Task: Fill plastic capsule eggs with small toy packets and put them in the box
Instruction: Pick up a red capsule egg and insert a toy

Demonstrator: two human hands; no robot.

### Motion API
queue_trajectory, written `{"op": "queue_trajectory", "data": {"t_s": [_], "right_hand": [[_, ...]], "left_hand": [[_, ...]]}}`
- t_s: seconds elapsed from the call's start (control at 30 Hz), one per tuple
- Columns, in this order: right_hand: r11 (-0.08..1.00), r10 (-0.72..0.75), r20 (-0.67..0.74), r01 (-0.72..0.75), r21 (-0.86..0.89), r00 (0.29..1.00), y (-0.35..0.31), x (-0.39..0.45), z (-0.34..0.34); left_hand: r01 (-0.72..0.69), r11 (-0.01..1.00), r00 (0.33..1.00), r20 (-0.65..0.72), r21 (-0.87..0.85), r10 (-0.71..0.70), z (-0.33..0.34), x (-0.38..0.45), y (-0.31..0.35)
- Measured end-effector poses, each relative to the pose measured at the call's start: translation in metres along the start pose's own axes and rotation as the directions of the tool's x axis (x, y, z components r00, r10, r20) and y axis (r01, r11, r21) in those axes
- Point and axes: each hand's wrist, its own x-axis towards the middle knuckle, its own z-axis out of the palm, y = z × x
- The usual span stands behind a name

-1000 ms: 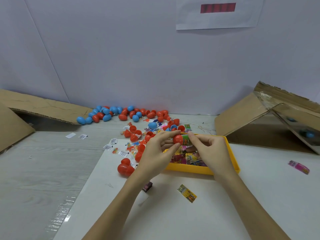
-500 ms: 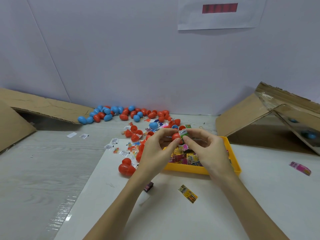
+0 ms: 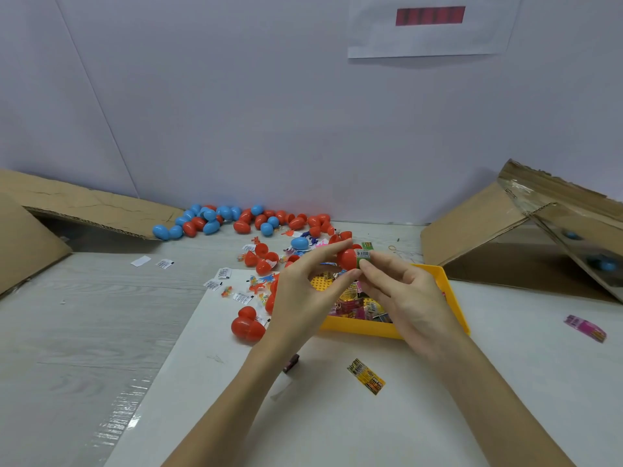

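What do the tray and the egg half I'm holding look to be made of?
Yellow tray: apparently moulded plastic, opaque with a slight sheen and thin walls. Red egg half, gripped by the left hand: smooth glossy plastic, judging by its even colour and soft highlights.

pale wall [image 3: 236, 96], taped paper sheet [image 3: 428, 28], grey wood-grain table [image 3: 67, 332]

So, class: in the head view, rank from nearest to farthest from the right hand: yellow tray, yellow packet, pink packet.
From the right hand:
1. Yellow tray, directly under it.
2. Yellow packet, nearer the camera.
3. Pink packet, far right.
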Motion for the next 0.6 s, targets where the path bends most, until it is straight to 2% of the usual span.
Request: {"op": "queue_trajectory", "data": {"t_s": [0.07,0.17,0.3,0.47,0.6], "right_hand": [[0.966,0.136,0.039,-0.141,0.218,0.99,-0.003,0.0,0.002],[0.896,0.236,0.12,-0.264,0.357,0.964,-0.005,-0.002,0.007],[0.839,0.282,0.167,-0.328,0.434,0.945,-0.005,-0.005,0.014],[0.796,0.323,0.212,-0.386,0.466,0.922,-0.007,-0.008,0.019],[0.755,0.368,0.196,-0.415,0.507,0.909,-0.007,-0.01,0.022]], "left_hand": [[-0.084,0.993,0.996,-0.005,0.085,0.085,0.0,0.0,-0.001],[-0.197,0.962,0.98,-0.001,0.187,0.201,0.002,0.0,-0.003],[-0.283,0.931,0.957,0.004,0.231,0.289,0.001,0.001,-0.006],[-0.293,0.926,0.95,-0.038,0.236,0.31,-0.001,0.0,-0.008],[-0.316,0.922,0.943,-0.032,0.225,0.331,-0.001,0.0,-0.009]]}}
